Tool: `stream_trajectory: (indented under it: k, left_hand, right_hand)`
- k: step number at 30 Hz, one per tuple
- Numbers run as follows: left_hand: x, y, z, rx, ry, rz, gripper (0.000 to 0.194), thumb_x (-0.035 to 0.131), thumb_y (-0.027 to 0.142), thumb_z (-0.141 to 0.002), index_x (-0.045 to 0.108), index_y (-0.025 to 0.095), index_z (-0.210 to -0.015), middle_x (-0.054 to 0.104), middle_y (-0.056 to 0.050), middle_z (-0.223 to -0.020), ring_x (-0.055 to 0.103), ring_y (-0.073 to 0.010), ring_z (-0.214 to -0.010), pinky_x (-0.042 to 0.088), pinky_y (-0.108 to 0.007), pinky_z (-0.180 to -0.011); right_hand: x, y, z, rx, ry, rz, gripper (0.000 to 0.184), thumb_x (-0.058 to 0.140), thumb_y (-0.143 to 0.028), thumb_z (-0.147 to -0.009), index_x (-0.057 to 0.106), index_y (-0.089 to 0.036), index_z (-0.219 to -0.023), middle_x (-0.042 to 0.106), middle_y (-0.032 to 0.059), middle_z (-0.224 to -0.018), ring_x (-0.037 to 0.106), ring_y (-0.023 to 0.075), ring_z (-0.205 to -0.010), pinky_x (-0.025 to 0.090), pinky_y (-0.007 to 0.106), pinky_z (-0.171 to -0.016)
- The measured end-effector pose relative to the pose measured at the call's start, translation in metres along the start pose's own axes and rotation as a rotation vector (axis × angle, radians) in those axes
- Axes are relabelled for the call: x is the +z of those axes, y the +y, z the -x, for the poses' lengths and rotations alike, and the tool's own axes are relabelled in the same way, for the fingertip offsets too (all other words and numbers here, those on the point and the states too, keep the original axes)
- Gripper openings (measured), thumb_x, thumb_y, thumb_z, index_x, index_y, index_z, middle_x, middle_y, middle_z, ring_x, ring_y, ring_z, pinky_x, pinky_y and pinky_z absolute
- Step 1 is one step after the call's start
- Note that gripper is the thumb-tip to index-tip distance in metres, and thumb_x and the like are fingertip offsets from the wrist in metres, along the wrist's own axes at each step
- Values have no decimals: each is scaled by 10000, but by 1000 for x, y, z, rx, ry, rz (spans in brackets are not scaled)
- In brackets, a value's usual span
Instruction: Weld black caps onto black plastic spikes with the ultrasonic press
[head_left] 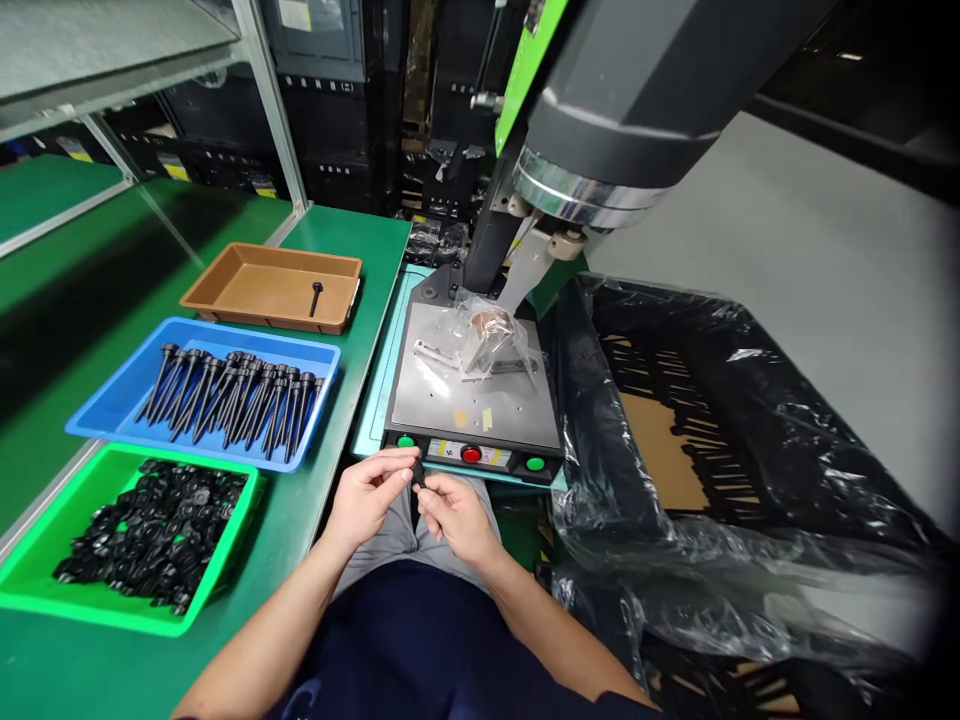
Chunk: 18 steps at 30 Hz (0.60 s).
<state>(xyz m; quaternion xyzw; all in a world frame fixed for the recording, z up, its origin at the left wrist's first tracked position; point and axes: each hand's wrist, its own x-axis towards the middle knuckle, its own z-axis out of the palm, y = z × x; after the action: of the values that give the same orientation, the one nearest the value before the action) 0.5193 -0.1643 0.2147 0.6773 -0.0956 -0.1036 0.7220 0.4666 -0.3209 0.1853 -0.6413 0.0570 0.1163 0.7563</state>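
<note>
Small black part [418,474] is sitting at the lower centre of the frame, just below the control panel of a bench machine. Left hand [373,498] is pinching it from the left with thumb and fingers; right hand [456,512] is pinching it from the right, fingers curling in. Fingers are partly hiding the part, so its exact shape is staying unclear.

Red button [471,455] is showing just above the hands, a green button [406,442] lying to its left. Metal plate [427,402] is carrying a plastic-wrapped fixture [491,345], centre of frame. Machine head [600,150] is looming upper right.

Green bin [52,545] is holding black caps [161,530], lower left. Blue tray [116,400] above it is holding black rods [232,400]; brown tray [259,285] is holding one rod. Plastic-lined box [825,400] is occupying the right side, dark rods lying inside.
</note>
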Motion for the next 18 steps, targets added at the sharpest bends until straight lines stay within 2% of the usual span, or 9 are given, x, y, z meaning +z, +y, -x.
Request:
stream_trajectory:
  k: [3, 7, 14, 18]
  left_hand:
    - [2, 0, 0, -18, -10, -4, 164, 713, 282, -757, 755, 187, -884, 726, -108, -1087, 641, -254, -1095, 505, -400, -962]
    - [7, -9, 0, -56, -2, 56, 235, 737, 269, -725, 741, 189, -946, 699, -112, -1159, 629, -262, -1109, 520, -394, -928]
    - [11, -17, -7, -33, -39, -181, 274, 718, 283, -759, 734, 226, -1027, 705, -79, -1142, 659, -213, -929, 517, -351, -881]
    - [16, -21, -19, -36, -95, -194, 268, 708, 332, -772, 732, 228, -1018, 694, -84, -1167, 655, -214, -905, 527, -355, -847]
  right_hand:
    - [-1, -2, 1, 24, 24, 17, 378, 616, -551, -811, 558, -182, -749, 489, -65, -463, 396, 68, -361, 324, 190, -371]
    - [-3, -5, 0, 29, 48, 65, 406, 598, -580, -814, 551, -188, -720, 475, -68, -442, 395, 69, -354, 319, 195, -375]
    - [-9, -7, 1, 26, 90, 23, 416, 610, -584, -801, 532, -189, -695, 463, -75, -435, 376, 64, -342, 286, 187, -355]
    - [-16, -8, 0, 6, 110, -30, 413, 628, -569, -796, 521, -186, -686, 468, -77, -456, 376, 57, -343, 287, 182, -350]
